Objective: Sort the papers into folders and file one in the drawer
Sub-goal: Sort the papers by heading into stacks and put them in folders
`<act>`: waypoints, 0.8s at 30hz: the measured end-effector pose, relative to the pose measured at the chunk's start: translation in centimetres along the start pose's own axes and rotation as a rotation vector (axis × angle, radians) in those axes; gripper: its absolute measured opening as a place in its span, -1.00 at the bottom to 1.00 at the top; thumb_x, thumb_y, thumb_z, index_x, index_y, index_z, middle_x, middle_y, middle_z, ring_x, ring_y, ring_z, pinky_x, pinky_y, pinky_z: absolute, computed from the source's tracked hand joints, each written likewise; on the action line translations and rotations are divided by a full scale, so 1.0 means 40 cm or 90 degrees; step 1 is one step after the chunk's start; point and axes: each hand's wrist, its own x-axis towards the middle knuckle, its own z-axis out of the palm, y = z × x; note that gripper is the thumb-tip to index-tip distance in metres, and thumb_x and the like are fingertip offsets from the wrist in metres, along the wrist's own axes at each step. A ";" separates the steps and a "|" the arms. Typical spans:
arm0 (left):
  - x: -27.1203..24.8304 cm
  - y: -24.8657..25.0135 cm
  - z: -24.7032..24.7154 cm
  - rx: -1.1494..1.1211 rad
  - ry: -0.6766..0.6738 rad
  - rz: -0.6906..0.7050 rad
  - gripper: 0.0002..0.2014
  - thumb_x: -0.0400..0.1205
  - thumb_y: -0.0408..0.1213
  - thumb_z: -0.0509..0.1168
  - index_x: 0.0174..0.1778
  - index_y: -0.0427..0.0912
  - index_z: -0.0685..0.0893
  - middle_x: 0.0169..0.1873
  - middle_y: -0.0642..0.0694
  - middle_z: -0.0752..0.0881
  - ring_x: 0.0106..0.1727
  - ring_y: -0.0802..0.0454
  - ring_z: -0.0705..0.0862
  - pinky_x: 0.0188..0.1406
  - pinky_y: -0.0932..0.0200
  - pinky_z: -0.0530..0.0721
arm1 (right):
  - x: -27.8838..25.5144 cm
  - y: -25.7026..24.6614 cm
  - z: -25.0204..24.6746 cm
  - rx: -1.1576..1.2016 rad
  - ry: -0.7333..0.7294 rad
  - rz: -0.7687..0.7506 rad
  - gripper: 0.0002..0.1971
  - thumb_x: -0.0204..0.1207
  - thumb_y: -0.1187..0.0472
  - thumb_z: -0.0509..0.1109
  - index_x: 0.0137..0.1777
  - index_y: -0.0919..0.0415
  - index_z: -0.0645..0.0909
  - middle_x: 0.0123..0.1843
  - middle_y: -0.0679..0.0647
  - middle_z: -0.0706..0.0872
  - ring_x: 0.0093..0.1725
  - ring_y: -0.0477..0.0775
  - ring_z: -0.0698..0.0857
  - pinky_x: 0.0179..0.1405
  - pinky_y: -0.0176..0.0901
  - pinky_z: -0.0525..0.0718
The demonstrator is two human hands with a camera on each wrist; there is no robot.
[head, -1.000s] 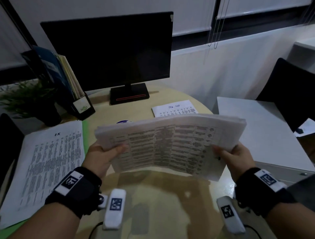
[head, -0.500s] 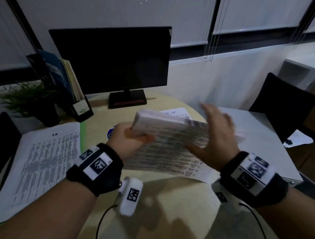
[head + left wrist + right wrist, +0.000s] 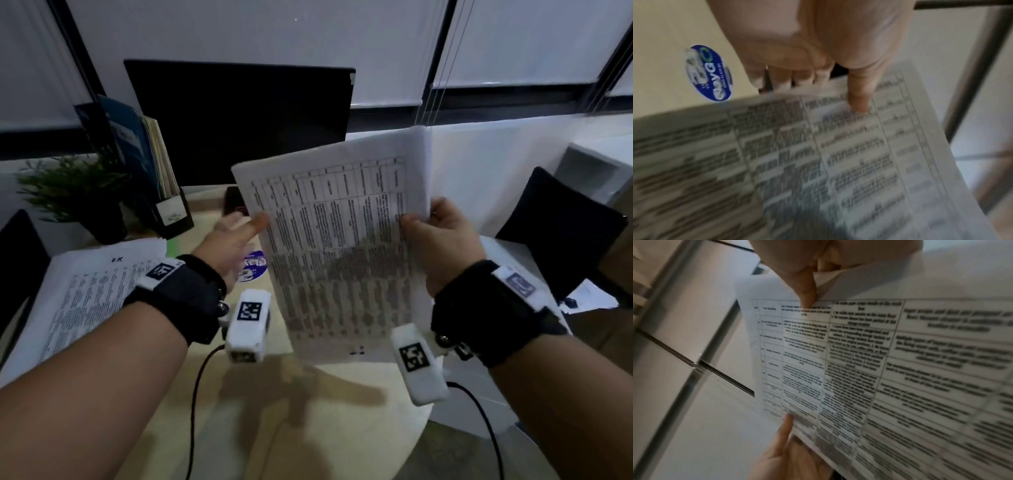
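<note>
A stack of printed papers (image 3: 342, 246) with tables on it stands tilted up in portrait above the round beige table (image 3: 308, 418). My right hand (image 3: 435, 233) grips its right edge, thumb on the front, fingers behind. The right wrist view shows that thumb pressing on the papers (image 3: 859, 369) beside a curled corner. My left hand (image 3: 239, 233) pinches the left edge. Its thumb lies on the printed face of the papers (image 3: 818, 162), and its fingers go behind. A second paper stack (image 3: 85, 294) lies at the left on a green folder (image 3: 173, 245).
A black monitor (image 3: 239, 120) stands at the back. A file holder with folders (image 3: 150, 178) and a potted plant (image 3: 78, 195) stand at the back left. A blue sticker (image 3: 253, 267) is on the table. A black chair (image 3: 561, 233) stands to the right.
The papers turned from flat landscape to upright portrait and rose. My right hand, open over them half a second ago, now grips the right edge. My left hand moved to the left edge.
</note>
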 end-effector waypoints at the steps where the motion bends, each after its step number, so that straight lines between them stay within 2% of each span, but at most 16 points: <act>1: -0.007 -0.005 0.010 -0.003 -0.027 0.010 -0.46 0.51 -0.07 0.42 0.40 -0.11 0.50 0.40 -0.15 0.58 0.13 0.04 0.69 0.19 0.06 0.52 | -0.008 0.014 0.015 0.012 -0.006 0.033 -0.82 0.52 0.41 0.35 -0.20 0.10 0.57 -0.29 0.08 0.71 -0.38 0.03 0.70 -0.30 -0.03 0.74; 2: -0.012 -0.009 0.020 0.017 -0.020 0.041 -0.66 0.64 -0.17 0.29 0.33 -0.12 0.55 0.34 -0.12 0.63 0.09 0.04 0.70 0.19 0.03 0.57 | -0.016 0.027 0.031 0.025 -0.011 0.061 -0.83 0.53 0.41 0.34 -0.15 0.11 0.58 -0.27 0.09 0.73 -0.38 0.02 0.72 -0.32 -0.06 0.73; 3: -0.015 -0.014 0.022 0.066 0.016 0.086 -0.73 0.70 -0.22 0.20 0.32 -0.11 0.55 0.30 -0.06 0.65 0.14 0.03 0.68 0.23 0.00 0.57 | -0.026 0.038 0.044 0.038 -0.013 0.079 -0.86 0.54 0.42 0.32 -0.08 0.16 0.59 -0.24 0.10 0.74 -0.34 0.04 0.73 -0.29 -0.04 0.75; 6: -0.024 -0.029 0.010 0.193 0.129 0.213 -0.73 0.71 -0.16 0.19 0.31 -0.08 0.55 0.19 0.08 0.69 0.13 0.12 0.66 0.23 0.04 0.60 | -0.055 0.048 0.071 0.061 -0.009 0.076 -0.84 0.55 0.45 0.27 0.08 0.28 0.55 -0.16 0.12 0.75 -0.19 0.12 0.74 -0.15 0.08 0.77; 9: -0.055 -0.040 -0.006 0.181 0.189 0.281 -0.81 0.69 -0.17 0.22 0.21 -0.02 0.55 0.07 0.18 0.71 0.10 0.25 0.67 0.21 0.10 0.61 | -0.082 0.054 0.079 0.041 -0.022 0.030 -0.85 0.56 0.43 0.24 0.04 0.22 0.52 -0.06 0.13 0.73 -0.06 0.16 0.74 -0.08 0.10 0.75; 12: -0.088 -0.053 -0.016 0.170 0.157 0.291 -0.78 0.68 -0.22 0.25 0.24 -0.03 0.54 0.06 0.16 0.72 0.07 0.32 0.68 0.09 0.22 0.65 | -0.102 0.064 0.082 0.000 -0.014 -0.003 -0.80 0.40 0.27 0.35 -0.05 0.00 0.46 0.00 0.09 0.71 -0.01 0.12 0.72 -0.08 0.08 0.74; 14: -0.089 -0.065 -0.025 0.185 0.146 0.276 -0.80 0.67 -0.24 0.25 0.20 -0.01 0.51 0.01 0.22 0.69 0.04 0.40 0.65 0.07 0.27 0.62 | -0.107 0.069 0.088 -0.018 -0.016 -0.001 -0.75 0.44 0.28 0.41 -0.04 -0.04 0.43 0.03 0.07 0.69 0.00 0.07 0.72 -0.09 0.04 0.74; 16: -0.082 -0.065 -0.031 0.194 0.136 0.265 -0.82 0.68 -0.24 0.22 0.20 -0.06 0.52 0.05 0.16 0.71 0.11 0.30 0.66 0.18 0.13 0.64 | -0.105 0.062 0.099 -0.021 -0.022 0.013 -0.75 0.52 0.36 0.37 -0.02 -0.02 0.45 0.03 0.06 0.71 0.01 0.06 0.73 -0.07 0.05 0.74; 18: -0.084 -0.044 -0.029 0.177 0.123 0.272 -0.76 0.70 -0.25 0.19 0.27 -0.16 0.55 0.12 0.03 0.74 0.18 0.14 0.69 0.25 -0.03 0.65 | -0.100 0.042 0.105 -0.007 -0.026 0.022 -0.78 0.55 0.40 0.33 0.08 0.09 0.51 0.03 0.06 0.74 0.01 0.07 0.75 0.00 0.13 0.75; 19: -0.089 -0.029 -0.026 0.168 0.122 0.284 -0.74 0.70 -0.26 0.19 0.30 -0.18 0.54 0.13 0.01 0.74 0.18 0.13 0.70 0.24 -0.02 0.66 | -0.097 0.027 0.106 0.008 -0.028 0.020 -0.76 0.56 0.42 0.31 0.16 0.16 0.52 0.04 0.06 0.75 0.01 0.06 0.76 0.01 0.13 0.76; 21: -0.091 -0.001 -0.026 0.152 0.122 0.320 -0.78 0.71 -0.27 0.18 0.26 -0.16 0.55 0.09 0.02 0.75 0.13 0.19 0.71 0.13 0.13 0.70 | -0.089 0.000 0.098 0.059 -0.042 -0.003 -0.70 0.57 0.46 0.27 0.27 0.23 0.48 0.04 0.06 0.76 0.00 0.04 0.77 -0.05 0.02 0.78; 23: -0.101 0.016 -0.024 0.127 0.111 0.334 -0.85 0.71 -0.29 0.18 0.13 0.00 0.55 0.01 0.10 0.74 0.07 0.26 0.72 0.01 0.27 0.71 | -0.085 -0.006 0.088 0.084 -0.057 -0.026 -0.71 0.57 0.49 0.25 0.22 0.21 0.46 0.05 0.09 0.75 0.01 0.06 0.77 -0.07 -0.02 0.78; 24: -0.104 0.011 -0.024 0.126 0.100 0.323 -0.85 0.71 -0.29 0.18 0.09 0.08 0.52 0.01 0.12 0.73 0.08 0.26 0.71 0.01 0.27 0.71 | -0.088 0.004 0.088 0.071 -0.060 -0.023 -0.72 0.55 0.46 0.28 0.20 0.19 0.47 0.06 0.10 0.74 0.03 0.08 0.76 -0.04 0.02 0.77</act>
